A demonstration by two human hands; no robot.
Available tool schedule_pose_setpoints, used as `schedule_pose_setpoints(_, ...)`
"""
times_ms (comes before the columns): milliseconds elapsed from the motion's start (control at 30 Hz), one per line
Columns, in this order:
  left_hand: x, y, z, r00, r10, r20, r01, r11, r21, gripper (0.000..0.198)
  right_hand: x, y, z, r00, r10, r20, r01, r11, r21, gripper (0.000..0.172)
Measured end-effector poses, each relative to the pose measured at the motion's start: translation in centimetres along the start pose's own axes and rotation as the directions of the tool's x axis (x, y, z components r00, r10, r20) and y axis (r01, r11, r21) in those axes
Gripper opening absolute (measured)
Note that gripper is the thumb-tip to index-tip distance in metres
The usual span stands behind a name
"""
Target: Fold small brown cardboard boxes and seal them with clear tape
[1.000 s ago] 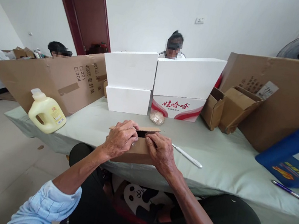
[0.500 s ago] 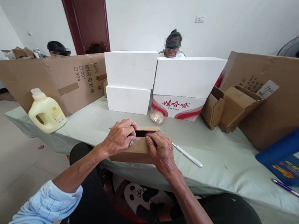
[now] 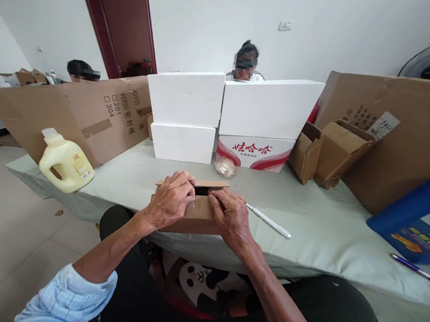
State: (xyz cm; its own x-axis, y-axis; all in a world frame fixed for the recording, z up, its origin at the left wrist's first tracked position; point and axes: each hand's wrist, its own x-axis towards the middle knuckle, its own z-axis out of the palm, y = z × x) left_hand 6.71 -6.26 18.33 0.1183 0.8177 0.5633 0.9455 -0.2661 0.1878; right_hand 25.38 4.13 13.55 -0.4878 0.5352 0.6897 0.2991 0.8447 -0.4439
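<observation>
A small brown cardboard box [image 3: 195, 222] lies at the front edge of the cloth-covered table, with a dark opening along its top. My left hand [image 3: 171, 198] is closed on the left end of that opening, fingers curled over the cardboard. At the other end my right hand [image 3: 231, 213] grips the box edge, its fingertips tucked into the gap. Thin clear strands show by the left fingertips; what they are I cannot make out. Just right of my right hand lies a slim white pen-like tool [image 3: 270, 221]. A roll of clear tape-like material [image 3: 225, 166] sits behind the box.
White boxes [image 3: 271, 109] are stacked across the back, with two open brown cartons [image 3: 342, 152] beside them. A yellow jug [image 3: 68, 163] stands left, a blue jug [image 3: 425, 221] right, near a purple pen [image 3: 419, 271]. Large cardboard sheets flank the table [image 3: 316, 222]. Two people sit beyond.
Both hands keep almost the same hold on the box. The strands by the left fingertips show less now. The whole view has shifted slightly.
</observation>
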Motion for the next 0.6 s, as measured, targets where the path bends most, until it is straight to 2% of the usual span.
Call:
schedule_pose_setpoints(267, -0.7, 0.2, -0.1, 0.991, 0.124, -0.038, -0.127, 0.988, -0.086, 0.019, -0.1, 0.0, -0.1, 1.000, 0.010, -0.004, -0.010, 1.000, 0.013, 0.023)
schedule_pose_setpoints(433, -1.0, 0.3, -0.9, 0.989, 0.141, -0.048, -0.149, 0.948, -0.282, 0.019, -0.1, -0.1, -0.1, 1.000, 0.014, 0.008, -0.014, 1.000, 0.003, 0.023)
schedule_pose_setpoints(500, -1.0, 0.4, -1.7, 0.991, 0.109, -0.079, -0.132, 0.905, -0.404, 0.018, -0.1, -0.2, -0.2, 1.000, 0.015, 0.010, -0.015, 1.000, 0.000, 0.023)
schedule_pose_setpoints(600, -0.9, 0.1, -3.1, 0.985, -0.048, -0.163, -0.050, 0.834, -0.549, 0.019, -0.3, -0.4, -0.3, 1.000, 0.016, 0.000, -0.016, 0.999, 0.033, 0.023)
